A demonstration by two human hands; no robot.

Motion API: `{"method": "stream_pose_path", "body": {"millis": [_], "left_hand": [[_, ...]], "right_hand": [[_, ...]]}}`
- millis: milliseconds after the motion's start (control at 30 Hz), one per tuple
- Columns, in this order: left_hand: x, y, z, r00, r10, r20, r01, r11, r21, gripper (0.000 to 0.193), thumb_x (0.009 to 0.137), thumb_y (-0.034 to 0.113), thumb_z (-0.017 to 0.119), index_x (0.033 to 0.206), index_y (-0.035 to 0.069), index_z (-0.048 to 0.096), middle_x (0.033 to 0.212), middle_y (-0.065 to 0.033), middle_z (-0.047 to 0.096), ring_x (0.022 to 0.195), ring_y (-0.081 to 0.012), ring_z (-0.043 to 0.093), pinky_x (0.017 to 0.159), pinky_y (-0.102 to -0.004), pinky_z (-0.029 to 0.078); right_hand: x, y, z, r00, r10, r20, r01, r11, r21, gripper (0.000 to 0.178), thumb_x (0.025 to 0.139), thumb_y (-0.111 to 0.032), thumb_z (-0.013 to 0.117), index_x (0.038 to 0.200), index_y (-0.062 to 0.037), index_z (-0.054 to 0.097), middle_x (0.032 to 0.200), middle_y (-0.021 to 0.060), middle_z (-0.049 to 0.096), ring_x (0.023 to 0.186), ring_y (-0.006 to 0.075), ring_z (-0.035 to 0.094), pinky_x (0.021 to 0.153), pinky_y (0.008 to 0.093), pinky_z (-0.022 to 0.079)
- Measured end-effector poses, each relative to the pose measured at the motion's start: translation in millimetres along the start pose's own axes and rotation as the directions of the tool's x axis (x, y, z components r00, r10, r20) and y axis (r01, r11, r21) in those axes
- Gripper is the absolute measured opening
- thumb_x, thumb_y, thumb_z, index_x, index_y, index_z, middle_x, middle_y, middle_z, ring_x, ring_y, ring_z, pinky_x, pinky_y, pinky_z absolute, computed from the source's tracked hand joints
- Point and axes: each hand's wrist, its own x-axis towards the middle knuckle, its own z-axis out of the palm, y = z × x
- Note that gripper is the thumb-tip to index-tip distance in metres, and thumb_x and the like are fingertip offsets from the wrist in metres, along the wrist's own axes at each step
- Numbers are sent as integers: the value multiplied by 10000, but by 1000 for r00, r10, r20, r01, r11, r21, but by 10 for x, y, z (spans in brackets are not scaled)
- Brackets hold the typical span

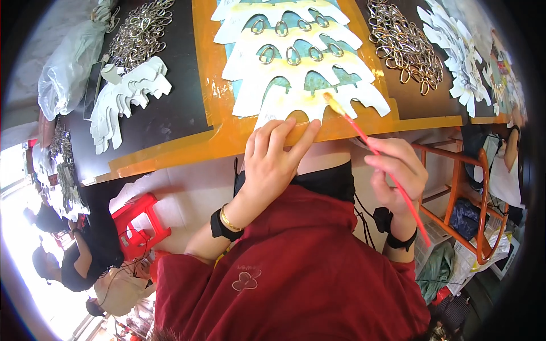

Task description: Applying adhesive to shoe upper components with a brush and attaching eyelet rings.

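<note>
Pinched in my right hand (pixel 398 170) is a red-handled brush (pixel 392 179), its yellowish bristles touching the nearest white cut piece (pixel 310 105). My left hand (pixel 277 149) lies with fingers spread, fingertips pressing the front edge of that same piece. Yellowish smears show on its surface. Behind it, several similar scalloped white pieces overlap in rows up the table. Oval metal rings (pixel 293 55) sit in a line across two of these rows.
Orange tape (pixel 205 85) covers part of the dark table (pixel 176 108). Metal rings lie heaped at left (pixel 139 31) and right (pixel 406 48), beside stacked white pieces (pixel 133 94). A red stool (pixel 142 224) and an orange metal frame (pixel 483 193) stand below. Other people work at left and far right.
</note>
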Motion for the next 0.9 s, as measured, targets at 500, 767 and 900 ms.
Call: {"method": "stream_pose_path", "body": {"millis": [500, 767, 900], "left_hand": [[-28, 80, -23, 999, -37, -35, 36, 998, -42, 522, 710, 77, 669, 1201, 250, 626, 1079, -46, 508, 1028, -249, 509, 865, -376, 407], [-54, 80, -31, 998, -32, -49, 30, 999, -46, 573, 711, 52, 641, 1246, 248, 585, 1091, -56, 507, 1048, -252, 501, 891, -382, 411], [-65, 88, -33, 998, -29, -61, 28, 999, -23, 565, 716, 58, 632, 1247, 244, 582, 1097, -60, 509, 1055, -256, 499, 887, -382, 419]], "right_hand": [[-115, -61, -122, 989, 92, -118, -92, 996, 8, 175, 678, 89, 577, 812, 10, 659, 918, 125, 668, 754, 220, 648, 607, 267, 511], [-77, -53, -91, 985, 71, -154, -59, 995, 83, 160, 701, 75, 576, 813, 3, 666, 912, 119, 678, 760, 216, 662, 656, 276, 520], [-53, -17, -68, 991, 58, -123, -52, 997, 55, 152, 703, 76, 576, 806, 2, 659, 905, 120, 678, 770, 222, 665, 679, 286, 521]]}}
